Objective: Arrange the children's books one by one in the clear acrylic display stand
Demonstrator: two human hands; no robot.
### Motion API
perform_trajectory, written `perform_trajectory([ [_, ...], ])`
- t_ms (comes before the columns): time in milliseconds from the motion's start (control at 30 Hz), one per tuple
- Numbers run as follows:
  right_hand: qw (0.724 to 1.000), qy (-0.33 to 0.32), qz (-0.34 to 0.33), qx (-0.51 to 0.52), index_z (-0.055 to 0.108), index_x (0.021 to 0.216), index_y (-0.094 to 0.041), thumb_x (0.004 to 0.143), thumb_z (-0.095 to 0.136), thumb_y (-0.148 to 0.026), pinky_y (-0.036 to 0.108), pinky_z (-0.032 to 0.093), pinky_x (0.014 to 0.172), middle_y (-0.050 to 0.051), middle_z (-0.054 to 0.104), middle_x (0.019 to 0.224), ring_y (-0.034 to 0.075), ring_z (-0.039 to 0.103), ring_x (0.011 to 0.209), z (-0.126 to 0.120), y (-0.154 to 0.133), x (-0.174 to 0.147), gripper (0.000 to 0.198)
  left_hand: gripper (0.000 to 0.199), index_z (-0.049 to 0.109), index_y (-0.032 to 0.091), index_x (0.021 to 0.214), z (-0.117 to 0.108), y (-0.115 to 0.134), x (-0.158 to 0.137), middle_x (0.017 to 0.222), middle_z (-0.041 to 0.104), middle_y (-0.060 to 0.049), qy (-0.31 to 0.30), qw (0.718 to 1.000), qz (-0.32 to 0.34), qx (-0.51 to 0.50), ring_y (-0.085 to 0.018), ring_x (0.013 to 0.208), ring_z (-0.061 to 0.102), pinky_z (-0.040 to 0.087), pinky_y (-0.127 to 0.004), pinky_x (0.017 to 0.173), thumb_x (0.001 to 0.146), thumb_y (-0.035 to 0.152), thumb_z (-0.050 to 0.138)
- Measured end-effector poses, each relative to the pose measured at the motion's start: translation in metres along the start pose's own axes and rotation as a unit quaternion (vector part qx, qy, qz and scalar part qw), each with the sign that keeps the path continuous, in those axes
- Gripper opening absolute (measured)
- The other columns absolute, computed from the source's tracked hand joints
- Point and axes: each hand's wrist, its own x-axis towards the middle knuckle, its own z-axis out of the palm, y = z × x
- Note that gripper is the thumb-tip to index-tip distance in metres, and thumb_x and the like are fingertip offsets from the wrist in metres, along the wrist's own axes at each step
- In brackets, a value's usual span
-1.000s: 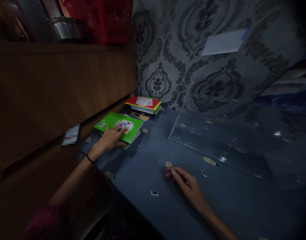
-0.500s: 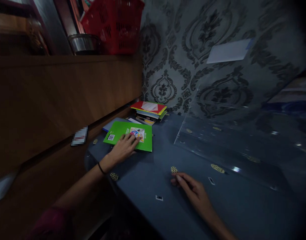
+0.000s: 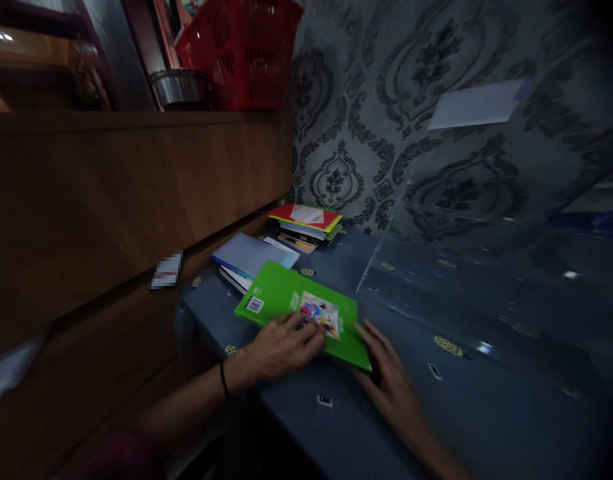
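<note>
A green book (image 3: 281, 287) with a barcode and a colourful picture on its cover is tilted over the table's near side. My left hand (image 3: 289, 343) grips its near edge, fingers on top of the cover and thumb out of sight below. At the book's right end, my right hand (image 3: 386, 367) has its fingers at the edge and its thumb underneath. Behind it lies a small pile topped by a blue-grey book (image 3: 251, 252), with white pages under it. Farther back is a stack of books with a red and yellow one (image 3: 309, 217) on top.
A clear acrylic stand (image 3: 416, 280) occupies the right of the blue patterned tablecloth (image 3: 331, 440). On the left, a wooden ledge (image 3: 136, 187) carries a red basket (image 3: 246, 60) and a metal pot (image 3: 181, 88). White paper (image 3: 476, 107) hangs before the patterned wall.
My left hand has drawn the green book off the blue-grey one, rightward and nearer to me. My right hand has come onto the book's right end.
</note>
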Motion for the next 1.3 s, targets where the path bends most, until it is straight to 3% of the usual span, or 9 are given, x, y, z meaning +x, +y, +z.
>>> perform_trajectory([
  [167, 0.987, -0.085, -0.108, -0.087, 0.066, 0.131, -0.030, 0.087, 0.056, -0.034, 0.054, 0.051, 0.101, 0.011, 0.062, 0.139, 0.035, 0.055, 0.131, -0.024, 0.023, -0.011, 0.045, 0.024, 0.058, 0.014, 0.118, 0.003, 0.034, 0.004, 0.107, 0.071, -0.008, 0.030, 0.996, 0.053, -0.061, -0.019, 0.099, 0.066, 0.058, -0.029, 0.077, 0.103, 0.021, 0.041],
  [333, 0.961, -0.117, -0.178, -0.178, 0.056, 0.141, -0.037, 0.084, 0.050, -0.021, 0.059, 0.049, 0.097, 0.009, 0.063, 0.138, 0.036, 0.062, 0.124, -0.054, 0.039, -0.030, 0.059, 0.026, 0.060, 0.017, 0.118, 0.011, 0.052, 0.005, 0.105, 0.071, -0.005, 0.038, 0.994, 0.055, -0.090, -0.018, 0.097, 0.067, 0.058, -0.027, 0.075, 0.104, 0.026, 0.039],
  [433, 0.953, -0.133, -0.184, -0.201, 0.054, 0.143, -0.041, 0.083, 0.049, -0.018, 0.062, 0.044, 0.100, 0.006, 0.065, 0.137, 0.035, 0.064, 0.120, -0.069, 0.042, -0.042, 0.065, 0.027, 0.061, 0.019, 0.117, 0.013, 0.060, 0.008, 0.108, 0.070, -0.005, 0.042, 0.990, 0.072, -0.115, -0.018, 0.099, 0.067, 0.058, -0.027, 0.076, 0.104, 0.029, 0.040],
  [600, 0.955, -0.142, -0.134, -0.224, 0.058, 0.139, -0.039, 0.085, 0.047, -0.016, 0.060, 0.037, 0.109, 0.006, 0.065, 0.137, 0.032, 0.063, 0.123, -0.085, 0.029, -0.068, 0.059, 0.033, 0.058, 0.016, 0.123, 0.009, 0.077, 0.009, 0.117, 0.068, -0.007, 0.041, 0.982, 0.075, -0.169, -0.021, 0.108, 0.063, 0.059, -0.033, 0.086, 0.103, 0.039, 0.044],
  [767, 0.951, -0.100, -0.143, -0.253, 0.051, 0.146, -0.034, 0.082, 0.039, -0.003, 0.054, 0.040, 0.109, 0.006, 0.061, 0.142, 0.026, 0.058, 0.131, -0.087, 0.011, -0.087, 0.071, 0.066, 0.052, 0.014, 0.136, 0.007, 0.087, 0.006, 0.135, 0.063, -0.012, 0.026, 0.955, 0.097, -0.278, -0.026, 0.130, 0.053, 0.043, -0.044, 0.113, 0.094, 0.065, 0.044],
  [967, 0.951, -0.080, -0.146, -0.260, 0.045, 0.150, -0.031, 0.087, 0.042, -0.002, 0.053, 0.042, 0.109, 0.008, 0.063, 0.140, 0.025, 0.056, 0.133, -0.089, -0.002, -0.085, 0.069, 0.072, 0.036, 0.018, 0.152, 0.018, 0.060, 0.021, 0.160, 0.038, -0.011, -0.090, 0.934, 0.055, -0.341, -0.023, 0.151, 0.030, 0.020, -0.048, 0.125, 0.097, 0.064, 0.038],
  [1167, 0.954, -0.091, -0.131, -0.254, 0.036, 0.154, -0.033, 0.087, 0.040, 0.002, 0.056, 0.045, 0.106, 0.007, 0.060, 0.143, 0.025, 0.054, 0.135, -0.088, -0.006, -0.084, 0.075, 0.066, 0.028, 0.014, 0.156, 0.053, 0.009, 0.038, 0.165, 0.022, -0.015, -0.137, 0.942, -0.059, -0.300, -0.026, 0.155, 0.014, 0.019, -0.049, 0.124, 0.103, 0.051, 0.038],
  [1300, 0.958, -0.115, -0.107, -0.239, 0.036, 0.154, -0.034, 0.088, 0.044, 0.000, 0.058, 0.042, 0.110, 0.007, 0.055, 0.148, 0.025, 0.048, 0.140, -0.091, -0.009, -0.085, 0.075, 0.062, 0.027, 0.015, 0.156, 0.065, -0.001, 0.037, 0.165, 0.022, -0.014, -0.126, 0.935, -0.091, -0.320, -0.025, 0.155, 0.013, 0.021, -0.050, 0.123, 0.104, 0.047, 0.037],
])
